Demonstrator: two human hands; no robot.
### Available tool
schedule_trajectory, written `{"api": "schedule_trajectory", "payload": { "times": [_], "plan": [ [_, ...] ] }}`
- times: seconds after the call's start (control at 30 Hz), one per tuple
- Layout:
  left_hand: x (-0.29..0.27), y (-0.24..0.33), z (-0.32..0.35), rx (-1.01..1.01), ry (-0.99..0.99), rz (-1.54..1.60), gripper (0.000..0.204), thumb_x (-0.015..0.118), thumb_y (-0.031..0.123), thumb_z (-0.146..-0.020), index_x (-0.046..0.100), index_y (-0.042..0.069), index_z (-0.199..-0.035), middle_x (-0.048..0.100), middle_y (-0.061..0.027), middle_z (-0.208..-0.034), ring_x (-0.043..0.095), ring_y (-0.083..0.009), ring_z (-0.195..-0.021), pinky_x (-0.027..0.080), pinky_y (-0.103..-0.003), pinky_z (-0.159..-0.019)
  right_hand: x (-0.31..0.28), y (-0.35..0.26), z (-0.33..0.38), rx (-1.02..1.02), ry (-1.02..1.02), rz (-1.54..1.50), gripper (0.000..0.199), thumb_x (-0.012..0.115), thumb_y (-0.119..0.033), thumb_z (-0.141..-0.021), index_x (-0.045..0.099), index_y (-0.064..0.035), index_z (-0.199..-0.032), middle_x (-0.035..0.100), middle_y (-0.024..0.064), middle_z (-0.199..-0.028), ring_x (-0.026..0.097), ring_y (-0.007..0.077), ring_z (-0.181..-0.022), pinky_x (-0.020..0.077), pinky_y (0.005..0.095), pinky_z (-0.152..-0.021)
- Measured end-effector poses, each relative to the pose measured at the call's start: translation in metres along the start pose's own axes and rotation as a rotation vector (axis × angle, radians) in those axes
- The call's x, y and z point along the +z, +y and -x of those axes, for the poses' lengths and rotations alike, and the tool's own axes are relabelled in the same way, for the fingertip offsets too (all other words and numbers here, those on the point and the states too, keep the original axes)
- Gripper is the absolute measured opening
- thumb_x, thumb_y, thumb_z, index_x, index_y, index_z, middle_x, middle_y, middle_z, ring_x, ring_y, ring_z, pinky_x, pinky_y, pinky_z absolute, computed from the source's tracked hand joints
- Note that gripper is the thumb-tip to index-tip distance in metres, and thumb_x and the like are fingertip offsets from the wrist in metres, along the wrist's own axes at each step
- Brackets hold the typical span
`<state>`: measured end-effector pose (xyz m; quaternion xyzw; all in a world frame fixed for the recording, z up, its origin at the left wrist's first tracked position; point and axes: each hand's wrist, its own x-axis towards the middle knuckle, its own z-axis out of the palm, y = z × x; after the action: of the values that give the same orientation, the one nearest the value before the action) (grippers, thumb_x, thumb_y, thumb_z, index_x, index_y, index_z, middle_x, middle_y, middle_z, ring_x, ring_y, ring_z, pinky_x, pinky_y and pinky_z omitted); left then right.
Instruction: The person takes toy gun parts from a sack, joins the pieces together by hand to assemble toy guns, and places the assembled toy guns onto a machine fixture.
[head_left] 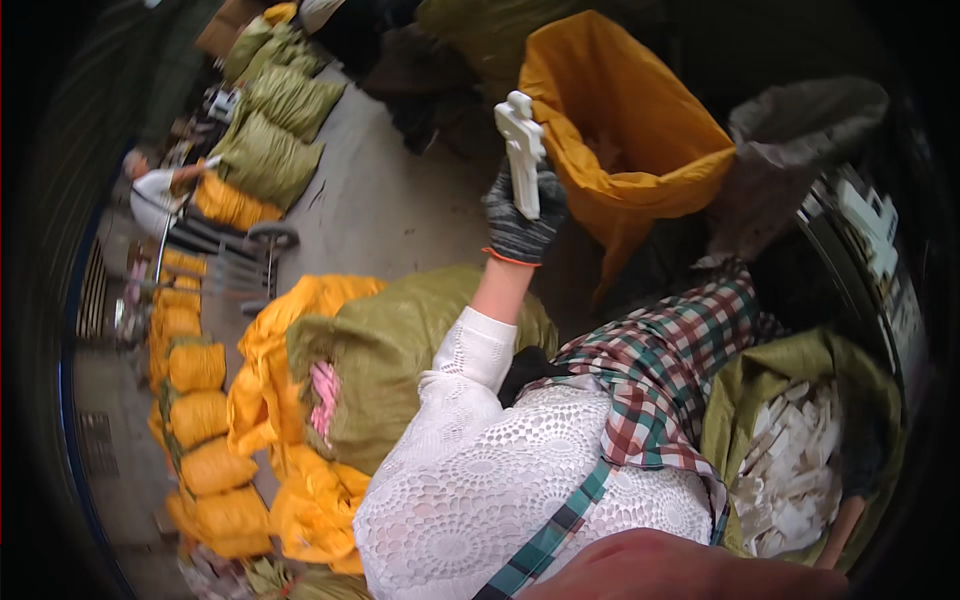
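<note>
My left hand (522,222), in a grey knit glove with an orange cuff, is raised and shut on a white plastic piece (522,150) shaped like a cross. It holds the piece upright just left of the open mouth of an orange sack (640,140). My white lace sleeve (470,440) and plaid apron (660,380) fill the lower middle. At the lower right stands an open green sack (790,365) full of white plastic pieces (795,470). What may be my right forearm (846,528) shows at that sack's dark right edge, but the hand itself is lost in shadow.
A bulging green sack (400,350) with pink pieces showing lies by my left side on orange sacks (290,420). More filled orange and green sacks line the concrete floor on the left. A hand cart (230,250) and a seated person (155,195) are at far left. A grey sack (800,130) stands behind the orange one.
</note>
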<state>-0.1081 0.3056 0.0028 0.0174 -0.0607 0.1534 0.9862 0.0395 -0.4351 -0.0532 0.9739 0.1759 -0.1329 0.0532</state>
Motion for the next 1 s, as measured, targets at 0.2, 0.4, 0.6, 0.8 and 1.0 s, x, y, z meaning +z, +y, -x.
{"api": "schedule_trajectory", "payload": {
  "times": [0.2, 0.4, 0.6, 0.8, 1.0],
  "plan": [
    [-0.051, 0.133, 0.053, 0.625, 0.458, -0.226, 0.02, 0.046, 0.019, -0.092, 0.057, 0.006, -0.103, 0.061, -0.012, -0.095, 0.06, -0.0265, -0.085, 0.052, -0.04, -0.077, -0.007, 0.006, -0.04, -0.169, -0.236, 0.642, 0.05, 0.038, -0.013, -0.088, 0.033, -0.0033, -0.137, 0.038, 0.0136, -0.138, 0.038, 0.023, -0.126, 0.0267, 0.0338, -0.107],
    [-0.071, 0.106, 0.038, 0.747, 0.636, -0.333, 0.019, 0.049, 0.015, -0.092, 0.056, 0.006, -0.106, 0.062, -0.0106, -0.1, 0.06, -0.0256, -0.089, 0.052, -0.04, -0.08, -0.034, -0.032, -0.031, 0.06, -0.333, 0.571, 0.051, 0.036, -0.018, -0.09, 0.03, -0.0027, -0.139, 0.032, 0.0115, -0.143, 0.027, 0.0235, -0.133, 0.017, 0.0348, -0.112],
    [-0.065, 0.083, 0.03, 0.961, 0.66, -0.759, 0.032, 0.057, 0.005, -0.086, 0.049, 0.005, -0.118, 0.06, -0.011, -0.106, 0.06, -0.0219, -0.092, 0.053, -0.036, -0.078, -0.013, -0.012, -0.027, 0.043, -0.105, 0.541, 0.05, 0.042, -0.016, -0.088, 0.034, -0.0015, -0.136, 0.037, 0.0142, -0.139, 0.034, 0.0262, -0.129, 0.0238, 0.034, -0.109],
    [-0.02, 0.058, 0.031, 1.259, 0.761, -0.782, 0.044, 0.056, -0.004, -0.082, 0.041, 0.002, -0.123, 0.054, -0.0161, -0.116, 0.057, -0.0291, -0.102, 0.051, -0.041, -0.085, -0.022, -0.025, -0.026, 0.032, 0.023, 0.26, 0.047, 0.046, -0.02, -0.087, 0.042, -0.0034, -0.132, 0.042, 0.0182, -0.134, 0.037, 0.0307, -0.126, 0.0283, 0.0376, -0.106],
    [0.003, 0.063, 0.036, 1.236, 0.513, -0.523, 0.045, 0.056, 0.0, -0.084, 0.039, 0.002, -0.125, 0.051, -0.0159, -0.118, 0.056, -0.028, -0.103, 0.049, -0.038, -0.09, -0.076, -0.085, -0.017, 0.009, 0.211, 0.005, 0.034, 0.049, -0.012, -0.085, 0.056, 0.0007, -0.116, 0.054, 0.0208, -0.119, 0.046, 0.0273, -0.119, 0.0339, 0.0352, -0.1]
  ]
}}
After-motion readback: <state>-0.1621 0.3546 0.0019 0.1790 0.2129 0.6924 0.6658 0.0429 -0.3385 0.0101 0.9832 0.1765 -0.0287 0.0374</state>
